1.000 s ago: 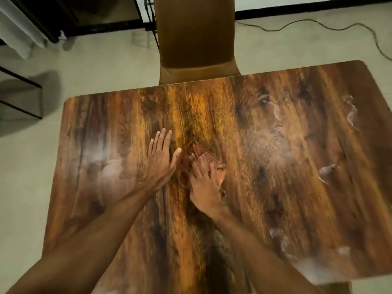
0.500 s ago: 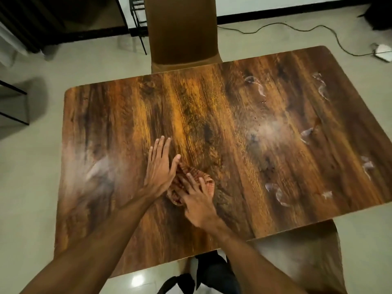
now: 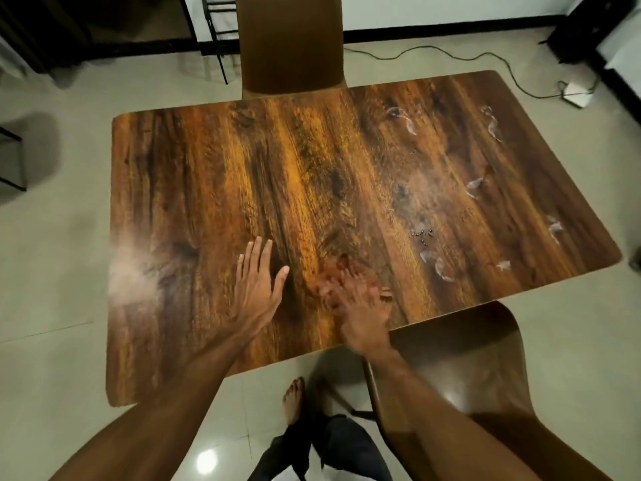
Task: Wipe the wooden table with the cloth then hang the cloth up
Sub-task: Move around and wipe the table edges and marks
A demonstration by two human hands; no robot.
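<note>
1. Cloth (image 3: 341,272): reddish brown, lying flat on the wooden bench (image 3: 312,189) under the right hand (image 3: 360,307), near the front edge, a little right of the middle. Only small parts visible past the fingertips; shape blurred, hard to make out.
2. Right grip: palm down on the cloth, fingers stretched forward and a little spread, pressing on it from above, not pinching it. Fingers smeared by motion blur, so exact spread not possible to tell.
3. Left hand (image 3: 258,289): flat on the bare wood just beside the cloth, to its left, not touching it. Fingers straight and close together, thumb spread out to the right. Holding nothing.
4. Both forearms reaching in from the lower edge of the view, over the front edge of the bench.
5. Wet streaks (image 3: 478,185) and pale smears on the right part of the bench, well apart from the cloth. Small dark crumbs (image 3: 423,235) between them.
6. Hazy pale patch (image 3: 133,272) near the left edge of the bench.
7. Brown chair (image 3: 291,43) at the far side, second chair (image 3: 461,369) at the near right corner, partly under the right forearm.
8. Bare foot (image 3: 294,399) on the tiled floor below the front edge.
</note>
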